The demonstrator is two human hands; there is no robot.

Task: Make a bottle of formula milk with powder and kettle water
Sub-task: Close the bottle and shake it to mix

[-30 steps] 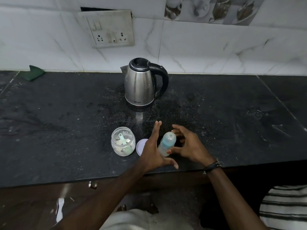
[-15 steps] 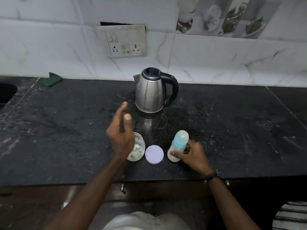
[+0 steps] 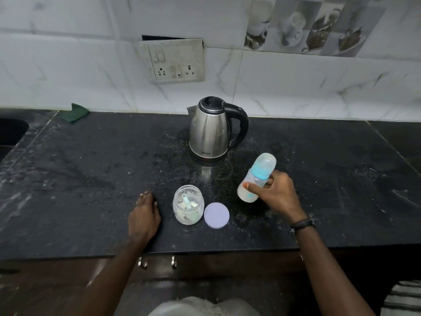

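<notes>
My right hand (image 3: 276, 193) grips a clear baby bottle (image 3: 255, 179) with a blue collar and a clear cap, lifted off the black counter (image 3: 91, 179) and tilted to the right; milky liquid shows in its bottom. My left hand (image 3: 144, 215) rests palm down on the counter, left of an open glass powder jar (image 3: 188, 207) with a light green scoop inside. The jar's lilac lid (image 3: 216, 215) lies flat beside it on the right. A steel kettle (image 3: 210, 128) with a black handle stands behind them, lid shut.
A green cloth (image 3: 76, 112) lies at the back left by the tiled wall. A socket panel (image 3: 174, 60) hangs above the kettle. A sink edge (image 3: 11, 133) shows at far left. Drawer handles (image 3: 157, 262) sit below the counter's front edge.
My right hand has lifted the bottle off the counter and tilted it. My left hand, raised over the jar before, has come down flat on the counter left of the jar.
</notes>
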